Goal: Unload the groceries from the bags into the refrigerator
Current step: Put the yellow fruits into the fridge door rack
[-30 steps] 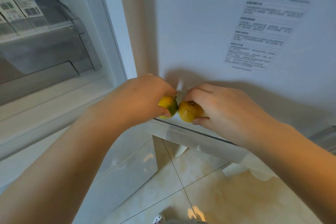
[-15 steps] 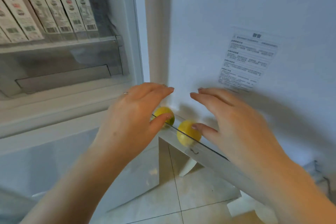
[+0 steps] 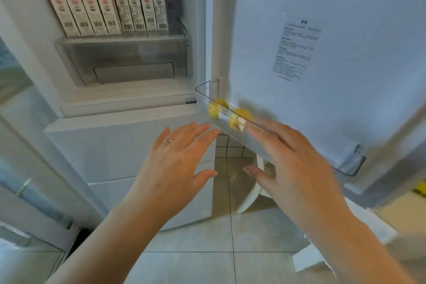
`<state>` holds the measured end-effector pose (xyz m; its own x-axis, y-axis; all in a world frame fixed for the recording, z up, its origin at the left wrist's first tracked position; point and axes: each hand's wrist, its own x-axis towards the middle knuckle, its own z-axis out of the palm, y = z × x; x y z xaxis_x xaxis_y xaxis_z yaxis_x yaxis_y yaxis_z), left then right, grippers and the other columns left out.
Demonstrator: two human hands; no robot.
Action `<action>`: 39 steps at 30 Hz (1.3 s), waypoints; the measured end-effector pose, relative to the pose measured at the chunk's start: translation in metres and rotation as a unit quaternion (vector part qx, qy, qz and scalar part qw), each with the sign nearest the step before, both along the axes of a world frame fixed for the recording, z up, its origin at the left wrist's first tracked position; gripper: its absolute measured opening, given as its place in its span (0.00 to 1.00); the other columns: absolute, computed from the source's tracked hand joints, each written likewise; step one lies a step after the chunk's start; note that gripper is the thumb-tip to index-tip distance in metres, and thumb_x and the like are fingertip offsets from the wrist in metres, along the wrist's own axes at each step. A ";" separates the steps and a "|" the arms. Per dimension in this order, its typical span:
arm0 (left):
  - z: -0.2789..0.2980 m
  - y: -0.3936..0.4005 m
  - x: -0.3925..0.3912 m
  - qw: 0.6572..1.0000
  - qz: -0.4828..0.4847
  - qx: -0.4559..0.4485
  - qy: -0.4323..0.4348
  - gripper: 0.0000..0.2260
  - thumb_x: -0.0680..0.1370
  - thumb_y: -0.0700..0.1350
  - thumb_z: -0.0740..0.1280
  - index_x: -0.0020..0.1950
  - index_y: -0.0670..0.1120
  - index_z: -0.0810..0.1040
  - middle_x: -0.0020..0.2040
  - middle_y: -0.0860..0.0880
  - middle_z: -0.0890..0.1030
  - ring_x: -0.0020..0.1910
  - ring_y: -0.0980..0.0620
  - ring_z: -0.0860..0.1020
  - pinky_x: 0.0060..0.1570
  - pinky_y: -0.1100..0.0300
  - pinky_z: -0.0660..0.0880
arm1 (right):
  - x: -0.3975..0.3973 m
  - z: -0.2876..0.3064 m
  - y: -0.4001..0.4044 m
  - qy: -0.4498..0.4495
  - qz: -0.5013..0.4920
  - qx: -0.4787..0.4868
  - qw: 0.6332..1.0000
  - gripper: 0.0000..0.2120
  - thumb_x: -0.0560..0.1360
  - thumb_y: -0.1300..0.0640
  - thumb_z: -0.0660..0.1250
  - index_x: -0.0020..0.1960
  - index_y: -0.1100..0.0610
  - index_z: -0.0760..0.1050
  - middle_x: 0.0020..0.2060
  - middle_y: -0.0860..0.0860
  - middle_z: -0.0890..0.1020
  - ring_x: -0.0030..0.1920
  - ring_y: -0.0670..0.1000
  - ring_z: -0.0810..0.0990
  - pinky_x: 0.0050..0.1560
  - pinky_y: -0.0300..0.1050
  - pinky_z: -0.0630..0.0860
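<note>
Two yellow fruits sit in the clear door bin; both hands are empty, fingers spread wide.

Left hand [image 3: 177,159]: fingers straight and spread, ring [image 3: 167,140] on one finger, holding nothing, in front of the white drawer front [image 3: 110,145] and just left of the bin. Right hand [image 3: 292,163]: fingers extended and apart, holding nothing, fingertips at the front wall of the door bin [image 3: 350,166]; contact cannot be told through the blur. First yellow fruit [image 3: 216,108] lies at the bin's hinge end, second yellow fruit [image 3: 238,119] just beside it. Printed label [image 3: 297,49] on the inner door [image 3: 345,99]. Cartons [image 3: 108,12] stand in a row on the fridge shelf above a clear drawer [image 3: 129,62]. Tiled floor [image 3: 207,265] below.
</note>
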<state>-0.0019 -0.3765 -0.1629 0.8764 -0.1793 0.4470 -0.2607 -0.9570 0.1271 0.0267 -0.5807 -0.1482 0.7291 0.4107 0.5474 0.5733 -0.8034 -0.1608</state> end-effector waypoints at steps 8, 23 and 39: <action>-0.049 -0.029 -0.092 0.997 -0.056 0.040 0.039 0.36 0.63 0.53 0.77 0.69 0.49 0.68 0.67 0.48 0.73 0.65 0.44 0.73 0.62 0.40 0.65 | -0.114 -0.051 -0.027 0.093 -0.049 -0.044 0.993 0.33 0.63 0.52 0.78 0.67 0.52 0.71 0.65 0.49 0.73 0.63 0.52 0.73 0.52 0.47 0.76; -0.117 -0.196 -0.148 0.935 -0.272 0.083 0.211 0.30 0.74 0.56 0.67 0.74 0.54 0.60 0.74 0.53 0.63 0.73 0.50 0.60 0.72 0.46 0.51 | -0.255 -0.114 -0.174 0.330 -0.267 -0.007 0.906 0.32 0.74 0.44 0.66 0.74 0.46 0.58 0.74 0.45 0.60 0.72 0.49 0.61 0.68 0.46 0.63; -0.129 -0.557 -0.118 0.884 -0.430 0.079 0.167 0.31 0.64 0.48 0.79 0.65 0.46 0.74 0.61 0.47 0.78 0.60 0.44 0.77 0.55 0.38 0.74 | -0.297 -0.129 -0.515 0.355 -0.427 0.008 0.831 0.31 0.73 0.48 0.69 0.72 0.50 0.63 0.72 0.49 0.64 0.71 0.52 0.65 0.66 0.49 0.67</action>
